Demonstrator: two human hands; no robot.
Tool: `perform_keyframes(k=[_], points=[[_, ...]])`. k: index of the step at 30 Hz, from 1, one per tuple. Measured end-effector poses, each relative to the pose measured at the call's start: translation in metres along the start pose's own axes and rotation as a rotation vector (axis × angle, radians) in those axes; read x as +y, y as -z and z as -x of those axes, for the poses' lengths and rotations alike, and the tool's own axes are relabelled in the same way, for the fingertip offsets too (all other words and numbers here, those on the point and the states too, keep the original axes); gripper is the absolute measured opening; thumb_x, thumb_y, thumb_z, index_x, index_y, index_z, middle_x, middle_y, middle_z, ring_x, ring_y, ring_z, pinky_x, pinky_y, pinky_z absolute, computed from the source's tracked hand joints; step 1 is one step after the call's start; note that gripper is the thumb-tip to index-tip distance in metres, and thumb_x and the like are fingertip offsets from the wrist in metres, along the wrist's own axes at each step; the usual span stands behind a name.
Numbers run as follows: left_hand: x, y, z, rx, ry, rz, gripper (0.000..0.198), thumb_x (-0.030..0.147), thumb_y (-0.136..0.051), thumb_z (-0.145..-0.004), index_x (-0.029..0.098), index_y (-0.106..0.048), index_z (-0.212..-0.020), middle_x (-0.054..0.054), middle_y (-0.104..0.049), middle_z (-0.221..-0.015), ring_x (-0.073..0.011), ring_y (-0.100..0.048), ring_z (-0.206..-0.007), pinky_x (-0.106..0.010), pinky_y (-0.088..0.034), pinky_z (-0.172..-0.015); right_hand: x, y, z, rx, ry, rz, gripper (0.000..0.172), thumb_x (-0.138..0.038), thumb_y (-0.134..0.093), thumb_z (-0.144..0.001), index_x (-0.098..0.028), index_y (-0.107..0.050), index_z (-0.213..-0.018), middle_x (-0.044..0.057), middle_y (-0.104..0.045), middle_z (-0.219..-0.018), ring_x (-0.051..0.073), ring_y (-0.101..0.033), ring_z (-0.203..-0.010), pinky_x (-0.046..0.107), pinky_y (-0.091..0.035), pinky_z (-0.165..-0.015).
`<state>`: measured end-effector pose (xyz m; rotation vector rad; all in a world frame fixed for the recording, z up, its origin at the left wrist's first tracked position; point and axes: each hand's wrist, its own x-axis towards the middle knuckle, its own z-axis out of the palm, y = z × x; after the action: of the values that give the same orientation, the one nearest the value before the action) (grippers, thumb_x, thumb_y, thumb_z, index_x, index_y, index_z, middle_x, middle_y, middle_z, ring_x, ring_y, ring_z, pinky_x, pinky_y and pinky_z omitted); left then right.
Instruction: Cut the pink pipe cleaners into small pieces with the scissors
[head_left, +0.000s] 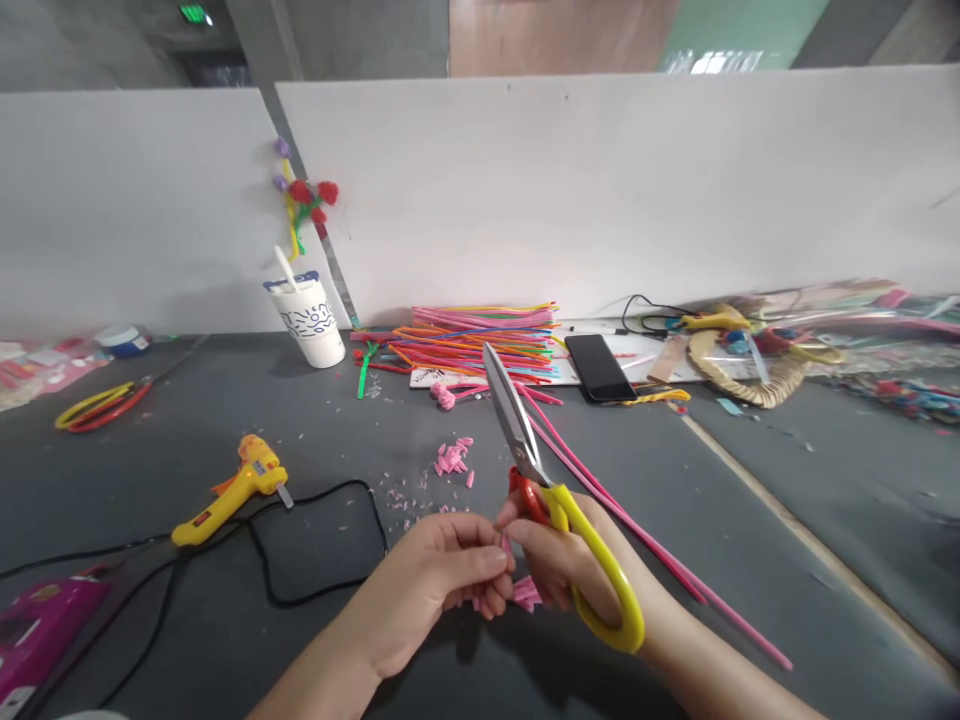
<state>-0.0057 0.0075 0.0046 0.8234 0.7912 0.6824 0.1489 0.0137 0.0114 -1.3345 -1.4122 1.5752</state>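
My right hand (559, 565) is closed round the yellow and orange handles of a pair of scissors (525, 450), whose steel blades point up and away, shut or nearly shut. My left hand (442, 585) pinches small pink pieces (525, 592) right against the right hand's fingers. Long pink sticks (645, 535) run from under the right hand toward the far side and the near right. Cut pink bits (452, 457) lie scattered on the grey table (322, 430) just beyond the hands.
A yellow glue gun (229, 490) with a black cord lies at left. A white cup (309, 318), a stack of coloured sticks (480, 340), a black phone (598, 367) and craft clutter line the white back wall. A pink box (37, 625) sits near left.
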Motion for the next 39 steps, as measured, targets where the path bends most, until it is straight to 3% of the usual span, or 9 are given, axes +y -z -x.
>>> perform_keyframes(k=[3,8,11,16,27,31,39], points=[[-0.001,-0.002,-0.001,-0.006,0.021,-0.021,0.01,0.019,-0.059,-0.073,0.01,-0.059,-0.069,-0.003,-0.058,-0.062,-0.0095,-0.051,-0.054,-0.021,-0.038,-0.055,-0.001,0.0,0.001,-0.019,-0.014,0.003,0.011,-0.028,-0.049,-0.072,-0.019,-0.047,-0.065,-0.011,-0.042,-0.034,0.006,-0.037,-0.027,0.015,-0.029,-0.03],[0.001,-0.002,-0.001,0.038,0.007,-0.01,0.01,0.02,-0.06,-0.073,0.012,-0.058,-0.067,-0.002,-0.057,-0.06,-0.0098,-0.05,-0.054,-0.021,-0.037,-0.054,-0.001,0.003,0.0,0.089,0.045,-0.045,0.019,-0.028,-0.046,-0.075,-0.021,-0.041,-0.058,-0.011,-0.035,-0.029,0.007,-0.036,-0.027,0.018,-0.033,-0.034],[0.001,-0.002,-0.001,0.038,-0.012,0.041,0.011,0.021,-0.059,-0.074,0.013,-0.059,-0.066,-0.002,-0.055,-0.06,-0.0093,-0.049,-0.053,-0.02,-0.036,-0.053,0.002,0.006,-0.001,0.043,0.078,-0.067,0.024,-0.032,-0.045,-0.078,-0.02,-0.041,-0.058,-0.011,-0.036,-0.03,0.006,-0.035,-0.028,0.018,-0.033,-0.034],[0.0,-0.002,-0.002,-0.007,0.027,0.098,0.013,0.022,-0.059,-0.074,0.011,-0.062,-0.067,-0.003,-0.056,-0.06,-0.0086,-0.049,-0.052,-0.019,-0.036,-0.053,0.002,0.005,0.001,-0.072,0.03,-0.021,0.011,-0.026,-0.046,-0.074,-0.019,-0.047,-0.065,-0.012,-0.037,-0.032,0.006,-0.037,-0.027,0.016,-0.03,-0.032],[-0.004,-0.004,-0.004,0.083,-0.024,0.024,0.014,0.026,-0.062,-0.072,0.012,-0.061,-0.068,-0.004,-0.06,-0.061,-0.011,-0.054,-0.054,-0.02,-0.037,-0.052,0.001,-0.002,0.002,0.021,0.036,-0.025,0.008,-0.025,-0.049,-0.067,-0.019,-0.043,-0.063,-0.01,-0.039,-0.04,0.005,-0.036,-0.031,0.015,-0.027,-0.032],[-0.001,-0.002,-0.005,0.177,-0.066,0.048,0.013,0.024,-0.063,-0.072,0.013,-0.059,-0.065,0.0,-0.056,-0.058,-0.0076,-0.049,-0.05,-0.018,-0.037,-0.051,0.004,0.004,0.003,0.074,0.142,0.145,0.015,-0.032,-0.048,-0.072,-0.019,-0.044,-0.066,-0.008,-0.039,-0.046,0.006,-0.038,-0.038,0.017,-0.03,-0.037],[0.007,0.008,-0.002,0.489,-0.413,0.132,0.008,0.022,-0.061,-0.073,0.015,-0.06,-0.073,0.0,-0.058,-0.065,-0.0092,-0.051,-0.059,-0.018,-0.04,-0.057,0.015,0.005,0.004,0.202,0.307,0.897,0.024,-0.043,-0.053,-0.07,-0.02,-0.046,-0.075,-0.002,-0.054,-0.056,0.012,-0.046,-0.045,0.022,-0.026,-0.044]])
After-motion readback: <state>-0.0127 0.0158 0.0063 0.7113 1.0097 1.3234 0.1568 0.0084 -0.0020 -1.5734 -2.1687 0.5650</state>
